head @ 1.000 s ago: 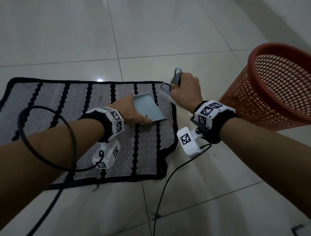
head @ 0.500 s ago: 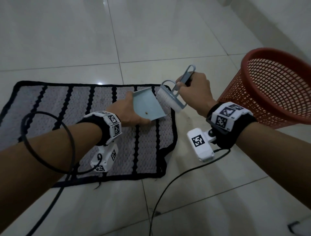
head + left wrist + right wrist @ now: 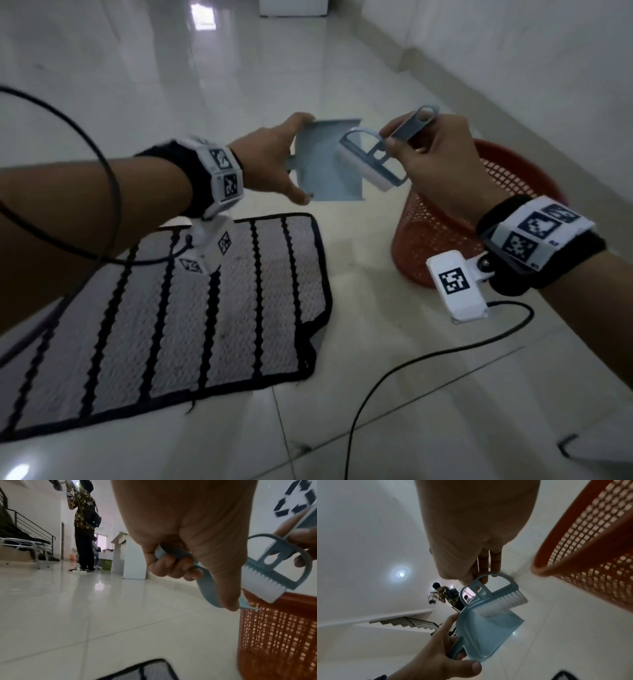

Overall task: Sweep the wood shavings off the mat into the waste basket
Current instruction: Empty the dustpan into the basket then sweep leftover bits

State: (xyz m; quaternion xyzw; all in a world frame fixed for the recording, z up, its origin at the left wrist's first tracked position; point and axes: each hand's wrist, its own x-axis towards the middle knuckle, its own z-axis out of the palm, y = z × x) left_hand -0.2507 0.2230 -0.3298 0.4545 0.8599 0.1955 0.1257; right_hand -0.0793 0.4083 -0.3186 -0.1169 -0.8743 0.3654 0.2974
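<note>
My left hand (image 3: 274,161) grips the handle of a small blue dustpan (image 3: 329,168), held up in the air beyond the far edge of the mat (image 3: 191,325), left of the basket. My right hand (image 3: 431,161) pinches the handle of a blue hand brush (image 3: 373,164), whose white bristles (image 3: 498,604) lie against the pan's inner face (image 3: 488,632). The orange mesh waste basket (image 3: 442,233) stands on the floor to the right of the mat, partly behind my right hand. The grey mat has black stripes and a black border. No shavings are plainly visible in the pan.
White glossy floor tiles lie all around. Black cables (image 3: 394,370) trail from both wrist cameras across the floor and the mat. A white wall (image 3: 513,68) runs along the right. In the left wrist view a person (image 3: 85,527) stands far off near white furniture and a staircase.
Both hands have lifted the dustpan and brush off the mat and carried them up and rightward toward the basket. The head view has tilted up, so mat and basket sit lower.
</note>
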